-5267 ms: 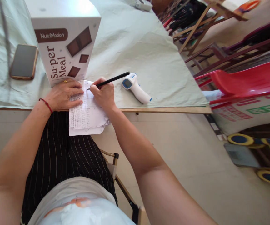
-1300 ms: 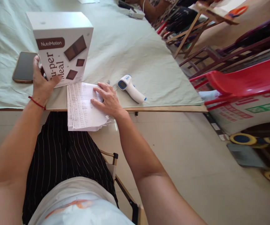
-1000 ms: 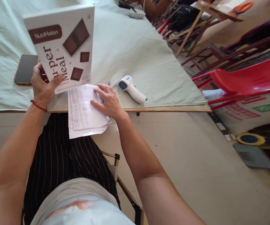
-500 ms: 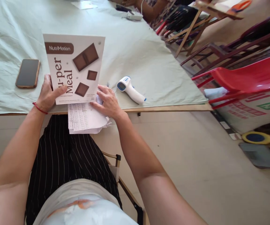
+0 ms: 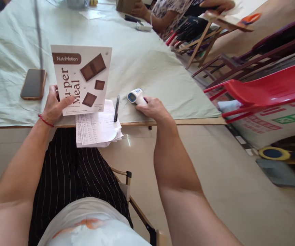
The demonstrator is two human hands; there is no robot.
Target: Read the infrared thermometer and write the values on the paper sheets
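Note:
A white "NutriMotion" box [image 5: 69,77], printed with brown chocolate squares, is tilted up over the table's front edge. My left hand [image 5: 56,104] grips its lower left side, thumb on the front and fingers hidden behind. My right hand [image 5: 152,107] is closed round the handle of a white and blue infrared thermometer [image 5: 136,96], which is at the tabletop. Between the hands, a stack of handwritten papers [image 5: 96,130] juts over the table edge, partly behind the box. A black pen [image 5: 116,108] lies at the right side of the papers.
A smartphone [image 5: 33,84] lies on the pale green tablecloth [image 5: 142,58] to the left. Another person's arm [image 5: 160,22] rests at the far side, near a white plug-like device [image 5: 143,26]. A red plastic chair [image 5: 262,87] stands at right.
My right hand has left the box and papers, moved right and closed on the thermometer. The pen now shows fully. My left hand still holds the box.

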